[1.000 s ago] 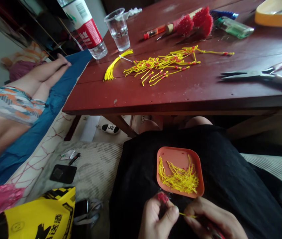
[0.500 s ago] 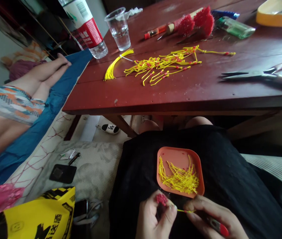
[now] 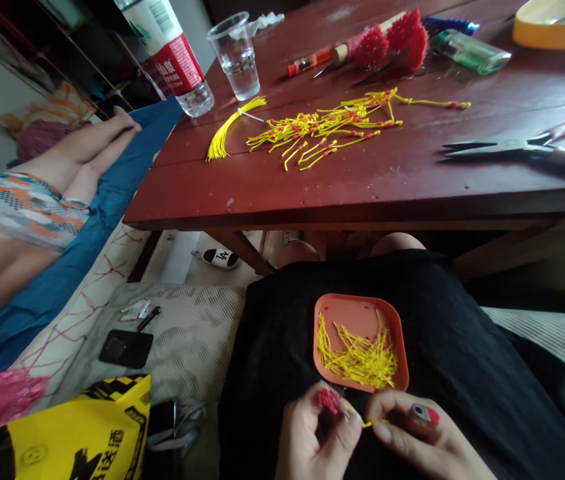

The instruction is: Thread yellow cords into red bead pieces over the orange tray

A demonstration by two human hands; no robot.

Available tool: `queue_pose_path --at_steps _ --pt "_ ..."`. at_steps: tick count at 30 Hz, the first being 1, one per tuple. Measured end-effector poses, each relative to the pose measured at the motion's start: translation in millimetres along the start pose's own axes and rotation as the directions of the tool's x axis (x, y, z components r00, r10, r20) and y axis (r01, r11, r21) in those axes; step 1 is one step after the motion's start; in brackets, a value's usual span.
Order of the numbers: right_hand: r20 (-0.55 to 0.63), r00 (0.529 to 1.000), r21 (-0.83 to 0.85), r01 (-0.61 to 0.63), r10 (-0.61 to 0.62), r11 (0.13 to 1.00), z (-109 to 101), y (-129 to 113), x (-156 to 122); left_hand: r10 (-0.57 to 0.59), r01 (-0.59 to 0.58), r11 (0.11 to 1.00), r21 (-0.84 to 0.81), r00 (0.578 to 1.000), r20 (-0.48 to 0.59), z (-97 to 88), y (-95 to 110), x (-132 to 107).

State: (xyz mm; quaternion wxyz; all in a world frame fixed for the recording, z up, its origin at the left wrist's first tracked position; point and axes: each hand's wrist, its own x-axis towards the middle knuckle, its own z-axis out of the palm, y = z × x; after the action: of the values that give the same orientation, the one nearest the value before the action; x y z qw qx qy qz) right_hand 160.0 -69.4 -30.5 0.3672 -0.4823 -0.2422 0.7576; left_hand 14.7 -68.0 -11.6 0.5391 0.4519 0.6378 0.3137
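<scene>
Light from across the room where I stood caught the glossy, red-brown wood of the table (image 3: 262, 190), scuffed in spots, and the smooth metal of the pliers (image 3: 515, 147). The cup (image 3: 239, 70) was thin, clear plastic; the lighter (image 3: 475, 55), translucent green plastic. Smooth orange plastic formed the tray (image 3: 355, 308) and fine, stringy fibre the yellow cords (image 3: 362, 360), against matt black cloth (image 3: 272, 347).

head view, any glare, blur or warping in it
Head view: pale sheen on the red table, deep shadow beneath it; head view: the bottle leans outward, probably lens distortion; head view: the yellow cord between left hand and right hand looks soft.
</scene>
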Motion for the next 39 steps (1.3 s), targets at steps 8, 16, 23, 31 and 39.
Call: queue_pose_path --at_steps 8,16,23,31,39 --pt "0.073 0.996 0.041 0.039 -0.042 0.998 -3.6 9.1 2.0 -0.035 0.04 0.997 0.071 0.997 -0.062 0.2 0.9 -1.5" --pt "0.098 0.995 0.004 0.029 -0.03 1.0 -5.1 8.2 0.9 -0.044 0.049 0.997 0.051 0.995 -0.092 1.3 3.0 -0.5" --pt "0.064 0.995 -0.016 0.076 -0.075 0.997 -4.2 7.8 0.8 -0.045 0.048 0.998 0.031 0.994 -0.102 2.1 2.9 -0.9" --pt "0.113 0.992 -0.081 0.065 -0.055 0.995 -4.4 9.5 0.9 -0.031 0.023 0.997 -0.07 0.993 -0.11 4.7 3.9 -2.3" --pt "0.145 0.984 -0.361 0.154 -0.108 0.92 -6.8 -2.1 -1.4 -0.066 0.059 0.996 -0.074 0.994 -0.088 2.2 0.8 1.0"
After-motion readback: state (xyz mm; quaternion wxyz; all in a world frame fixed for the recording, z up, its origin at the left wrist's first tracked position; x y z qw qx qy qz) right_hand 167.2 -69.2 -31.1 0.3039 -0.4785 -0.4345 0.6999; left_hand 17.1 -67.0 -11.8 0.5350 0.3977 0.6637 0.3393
